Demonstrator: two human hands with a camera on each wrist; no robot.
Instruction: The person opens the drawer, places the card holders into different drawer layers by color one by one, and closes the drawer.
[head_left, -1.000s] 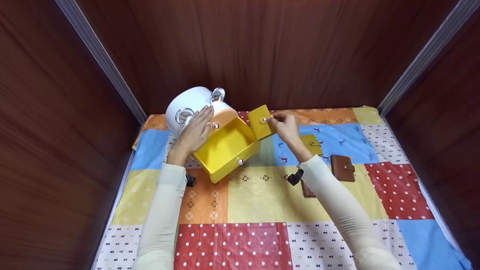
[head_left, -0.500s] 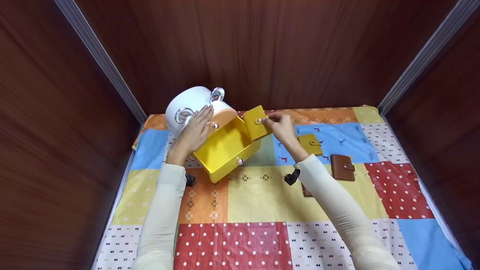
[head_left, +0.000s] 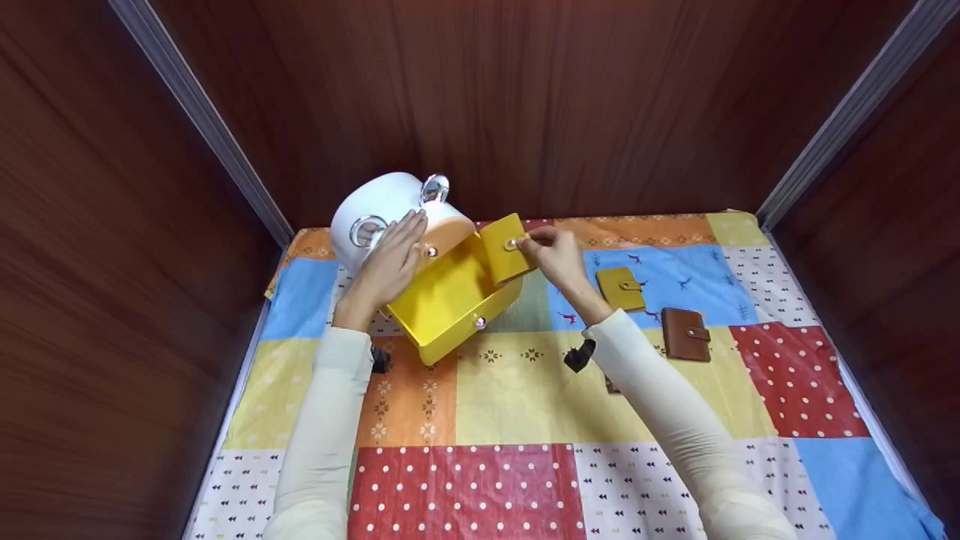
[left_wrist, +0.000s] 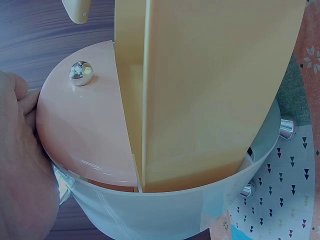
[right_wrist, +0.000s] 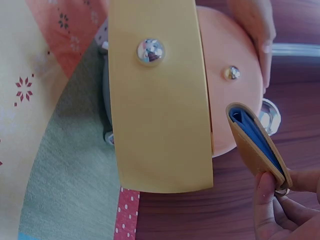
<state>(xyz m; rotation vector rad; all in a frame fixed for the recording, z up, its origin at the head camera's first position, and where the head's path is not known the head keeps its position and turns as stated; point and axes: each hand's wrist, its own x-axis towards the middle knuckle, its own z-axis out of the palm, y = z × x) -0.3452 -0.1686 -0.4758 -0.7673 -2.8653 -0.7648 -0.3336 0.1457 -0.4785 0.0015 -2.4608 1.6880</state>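
My left hand [head_left: 390, 259] rests with straight fingers on the white rounded drawer box [head_left: 390, 196], which has silver ear-like knobs. In the left wrist view, its edge lies against the peach upper drawer [left_wrist: 85, 125], which is closed. Below that, the yellow drawer [head_left: 450, 341] is pulled out, and its visible inside holds nothing. Between thumb and fingers, my right hand [head_left: 559, 262] pinches a yellow snap-strap wallet [head_left: 502, 251] by its strap side. That wallet stands tilted above the drawer's right rear rim; a blue lining [right_wrist: 255, 132] shows at its edge in the right wrist view.
An olive-yellow wallet [head_left: 621, 289] and a brown wallet [head_left: 684, 334] lie to the right on the patchwork cloth [head_left: 517, 397]. Another brown piece [head_left: 612, 384] is mostly hidden by the right sleeve. Dark wood-look panels [head_left: 480, 112] enclose the back and sides.
My right hand has carried the yellow wallet left and slightly down, nearer the drawer's inside. The left hand, the box and the drawer have stayed in place.
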